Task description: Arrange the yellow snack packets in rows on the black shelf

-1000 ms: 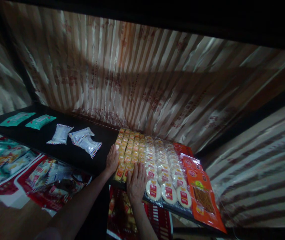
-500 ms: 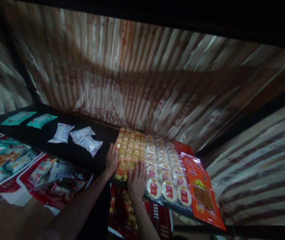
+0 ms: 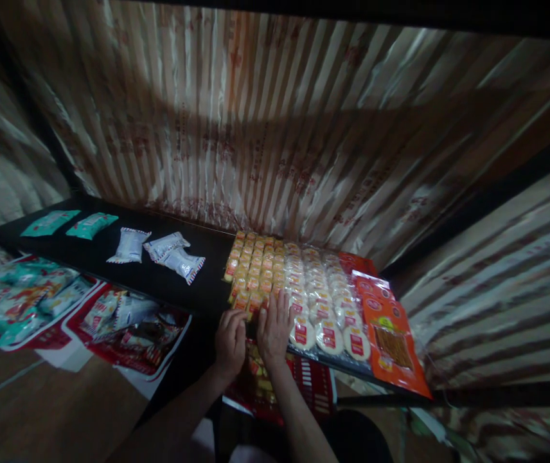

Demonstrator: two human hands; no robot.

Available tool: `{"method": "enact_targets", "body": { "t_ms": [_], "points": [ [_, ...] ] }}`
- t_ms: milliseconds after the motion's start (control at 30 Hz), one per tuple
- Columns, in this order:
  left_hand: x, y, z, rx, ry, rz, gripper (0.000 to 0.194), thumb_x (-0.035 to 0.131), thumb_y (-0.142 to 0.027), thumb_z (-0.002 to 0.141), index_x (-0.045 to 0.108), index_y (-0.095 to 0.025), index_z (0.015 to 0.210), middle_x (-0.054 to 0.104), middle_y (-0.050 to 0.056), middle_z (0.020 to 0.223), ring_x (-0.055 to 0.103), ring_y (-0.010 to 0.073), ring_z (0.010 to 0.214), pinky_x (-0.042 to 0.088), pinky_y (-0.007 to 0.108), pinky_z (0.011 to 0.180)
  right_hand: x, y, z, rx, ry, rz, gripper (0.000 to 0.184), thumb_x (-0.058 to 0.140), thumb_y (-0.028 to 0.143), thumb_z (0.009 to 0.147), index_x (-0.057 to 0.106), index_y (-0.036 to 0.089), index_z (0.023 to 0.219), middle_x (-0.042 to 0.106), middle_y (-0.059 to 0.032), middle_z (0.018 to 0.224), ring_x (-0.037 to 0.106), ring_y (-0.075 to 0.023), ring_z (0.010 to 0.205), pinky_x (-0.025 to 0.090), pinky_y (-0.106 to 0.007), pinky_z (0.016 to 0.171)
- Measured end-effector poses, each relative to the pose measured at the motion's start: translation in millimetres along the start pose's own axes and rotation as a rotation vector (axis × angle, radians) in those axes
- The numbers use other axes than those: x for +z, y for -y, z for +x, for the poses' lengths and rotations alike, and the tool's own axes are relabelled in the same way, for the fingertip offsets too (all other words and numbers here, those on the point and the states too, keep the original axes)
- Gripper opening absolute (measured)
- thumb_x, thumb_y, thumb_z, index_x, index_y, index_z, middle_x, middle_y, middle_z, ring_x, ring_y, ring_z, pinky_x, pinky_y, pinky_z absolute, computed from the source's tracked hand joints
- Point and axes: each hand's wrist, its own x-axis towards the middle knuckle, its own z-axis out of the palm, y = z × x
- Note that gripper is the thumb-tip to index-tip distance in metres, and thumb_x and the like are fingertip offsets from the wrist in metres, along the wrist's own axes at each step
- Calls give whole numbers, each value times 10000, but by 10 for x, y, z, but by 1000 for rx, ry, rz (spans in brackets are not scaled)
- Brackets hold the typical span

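Note:
Rows of small yellow-wrapped round snacks [image 3: 253, 267] stand packed on the black shelf [image 3: 193, 296]. My left hand [image 3: 230, 342] is at the front of these rows, its fingers bent and pressed together; what they hold, if anything, is hidden. Beside it my right hand [image 3: 274, 328] lies with outstretched fingers over the front packets, near where yellow meets white. To its right stand rows of clear-wrapped white round cakes [image 3: 320, 308] with red labels. An orange snack bag [image 3: 390, 334] lies at the right end of the rows.
Farther left on the shelf are white packets [image 3: 129, 245] and teal packets [image 3: 92, 225]. Below hang or stand red-rimmed bags of assorted snacks [image 3: 130, 328]. Another red container [image 3: 304, 379] is under the shelf. Corrugated, plastic-covered panels [image 3: 279, 128] rise behind, with black frame bars.
My left hand has come from the left side of the yellow rows to their front, its fingers now bent. The front left yellow packets no longer show at the edge. The view has tilted downward.

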Motion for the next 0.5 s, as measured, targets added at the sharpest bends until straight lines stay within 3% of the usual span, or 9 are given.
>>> {"method": "enact_targets", "body": {
  "t_ms": [100,233,367,500],
  "points": [
    [26,-62,-277,-14,158,-38,339,288,-256,925,620,-186,934,642,80,920,595,173,907,504,332,833,-159,46,-190,-27,-19,76,470,277,242,946,320,161,1407,335,-139,1476,204,-250,1396,261,-534,1065],
    [106,41,-613,-118,364,-71,343,277,-256,919,613,-198,965,647,80,926,610,167,891,509,311,829,-281,50,-688,-41,-30,148,436,342,182,921,383,161,1354,433,-153,1401,322,-237,1345,316,-507,1051],
    [188,236,-851,-299,639,33,326,308,-181,883,616,-177,993,637,93,1042,601,166,965,473,302,907,-201,-71,-1336,-9,113,149,418,371,200,909,427,161,1321,483,-146,1361,367,-245,1321,363,-500,1033],
    [261,403,-929,-607,888,213,353,397,-55,796,616,-124,1064,576,122,1242,524,170,1160,355,260,1031,-2,-243,-1774,233,317,106,410,353,251,885,529,122,1231,520,-182,1318,468,-283,1242,431,-483,983]
  ]
}}
